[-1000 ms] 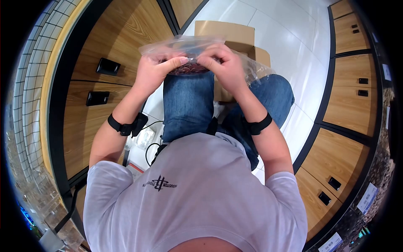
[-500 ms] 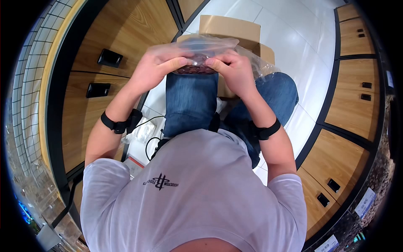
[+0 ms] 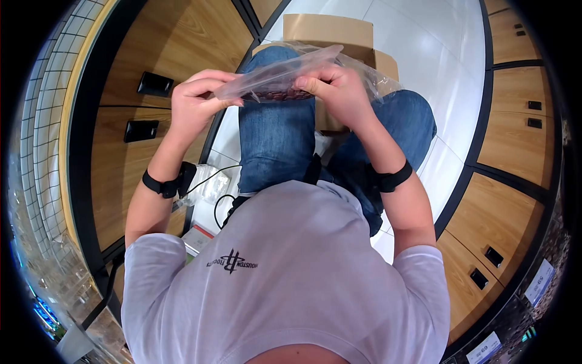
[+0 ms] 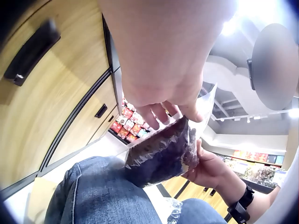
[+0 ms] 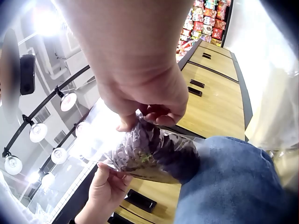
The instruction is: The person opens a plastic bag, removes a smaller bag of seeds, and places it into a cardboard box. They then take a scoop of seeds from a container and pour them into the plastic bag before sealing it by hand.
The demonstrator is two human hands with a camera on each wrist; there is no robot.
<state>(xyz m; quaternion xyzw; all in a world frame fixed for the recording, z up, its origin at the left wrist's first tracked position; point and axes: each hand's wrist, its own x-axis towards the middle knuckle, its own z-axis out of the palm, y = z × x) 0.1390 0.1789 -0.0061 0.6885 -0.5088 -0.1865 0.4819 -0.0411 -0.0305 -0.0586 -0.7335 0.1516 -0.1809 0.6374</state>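
A clear plastic bag (image 3: 282, 76) with dark reddish pieces inside is held above the knee. My left hand (image 3: 203, 100) pinches its left corner between thumb and fingers, and my right hand (image 3: 339, 94) grips its right side with the thumb on the front. In the left wrist view the filled bag (image 4: 161, 156) hangs below the left hand (image 4: 161, 107), touching or close to the jeans. The right wrist view has the bag (image 5: 154, 156) bulging under the right hand (image 5: 149, 102), whose fingers curl round its edge.
An open cardboard box (image 3: 327, 30) stands on the tiled floor (image 3: 418, 48) beyond the knees. Wooden cabinets (image 3: 176, 48) with black handles line both sides. Clear plastic packaging (image 3: 209, 185) and a cable lie beside the left leg.
The left hand has moved left, from the bag's front to its corner, and the bag's upper edge now slants. The right hand keeps its grip on the right side.
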